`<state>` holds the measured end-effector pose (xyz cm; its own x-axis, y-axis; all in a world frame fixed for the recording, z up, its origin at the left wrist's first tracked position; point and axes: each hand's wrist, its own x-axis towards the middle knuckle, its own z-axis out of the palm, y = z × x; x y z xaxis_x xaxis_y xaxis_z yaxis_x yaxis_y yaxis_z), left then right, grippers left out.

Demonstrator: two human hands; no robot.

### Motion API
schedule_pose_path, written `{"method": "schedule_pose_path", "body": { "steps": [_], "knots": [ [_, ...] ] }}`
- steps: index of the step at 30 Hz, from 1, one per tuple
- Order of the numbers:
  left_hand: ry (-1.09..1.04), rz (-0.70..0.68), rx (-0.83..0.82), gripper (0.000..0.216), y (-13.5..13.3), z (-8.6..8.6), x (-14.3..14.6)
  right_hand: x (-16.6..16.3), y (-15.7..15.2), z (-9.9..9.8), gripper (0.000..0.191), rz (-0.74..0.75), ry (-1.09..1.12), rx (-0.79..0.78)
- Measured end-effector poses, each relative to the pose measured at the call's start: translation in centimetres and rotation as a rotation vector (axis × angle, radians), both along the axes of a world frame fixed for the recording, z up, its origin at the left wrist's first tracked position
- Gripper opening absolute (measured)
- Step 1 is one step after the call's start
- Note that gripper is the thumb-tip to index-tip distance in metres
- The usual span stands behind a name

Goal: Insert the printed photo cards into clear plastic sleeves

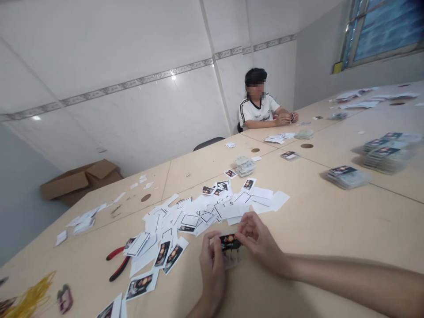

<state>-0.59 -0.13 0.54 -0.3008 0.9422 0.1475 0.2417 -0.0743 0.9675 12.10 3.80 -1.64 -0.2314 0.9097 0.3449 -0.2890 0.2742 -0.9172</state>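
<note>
Card [230,242], glossy black with orange print, pinched at its ends by left hand [212,265] and right hand [261,240], low over smooth pale wooden surface [331,229]. Beyond, loose flat white paper slips [212,210], red-handled pliers [114,253], white tiled wall [132,53].

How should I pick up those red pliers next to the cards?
Grip the pliers by their two handles, coming from the left. The handles splay apart toward that side and lie bare on the table, while the head end points at the pile of cards and looks partly tucked under them.
</note>
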Motion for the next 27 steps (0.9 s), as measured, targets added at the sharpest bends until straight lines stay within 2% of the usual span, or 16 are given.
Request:
{"method": "schedule_pose_path", "body": {
  "steps": [7, 17, 27],
  "knots": [
    [-0.087, 0.049, -0.029, 0.029, 0.16, 0.83, 0.63, 0.16, 0.39, 0.13, 0.021, -0.029, -0.035, 0.045],
    [-0.1, 0.027, -0.05, 0.028, 0.13, 0.78, 0.64, 0.55, 0.46, -0.02, 0.02, -0.026, -0.122, 0.07],
    [-0.072, 0.02, -0.053, 0.026, 0.01, 0.53, 0.78, 0.9, 0.27, 0.39, 0.021, 0.021, -0.022, 0.008]
  ]
}}
